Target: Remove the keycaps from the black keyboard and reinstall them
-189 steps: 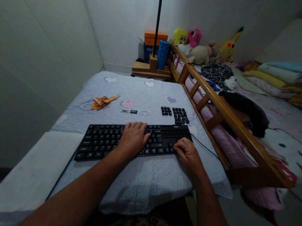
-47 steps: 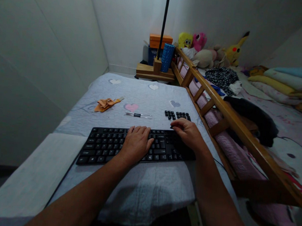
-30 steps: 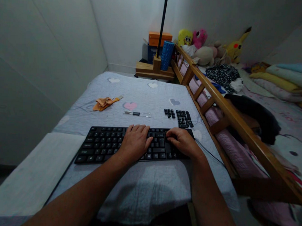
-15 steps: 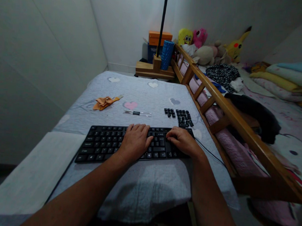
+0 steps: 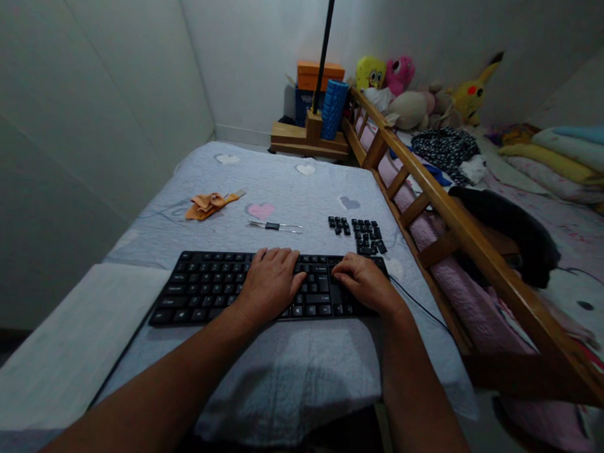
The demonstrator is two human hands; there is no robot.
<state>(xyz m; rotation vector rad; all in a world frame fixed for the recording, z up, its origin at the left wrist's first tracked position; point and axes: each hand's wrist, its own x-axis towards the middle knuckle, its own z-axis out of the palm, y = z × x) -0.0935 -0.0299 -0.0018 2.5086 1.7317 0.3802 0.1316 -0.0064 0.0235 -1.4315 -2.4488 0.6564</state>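
A black computer keyboard [image 5: 199,295] lies across the cloth-covered table. My left hand [image 5: 270,278] rests on its middle, fingers stretched out over the keys and thumb apart. Over the keyboard's right part, my right hand [image 5: 362,281] is closed, thumb and forefinger brought together near the navigation-key area; what they hold, if anything, is hidden. Beyond the keyboard at the right lie several loose black keycaps [image 5: 366,236], in a small and a larger cluster. A wire keycap puller [image 5: 272,226] with a dark middle lies behind my left hand.
An orange cloth [image 5: 205,205] lies with a brush [image 5: 234,196] at the far left. The keyboard cable [image 5: 421,305] runs off to the right, towards a wooden bed rail [image 5: 448,206]. A white sheet [image 5: 71,336] covers the left side. Boxes [image 5: 319,75] stand behind the table.
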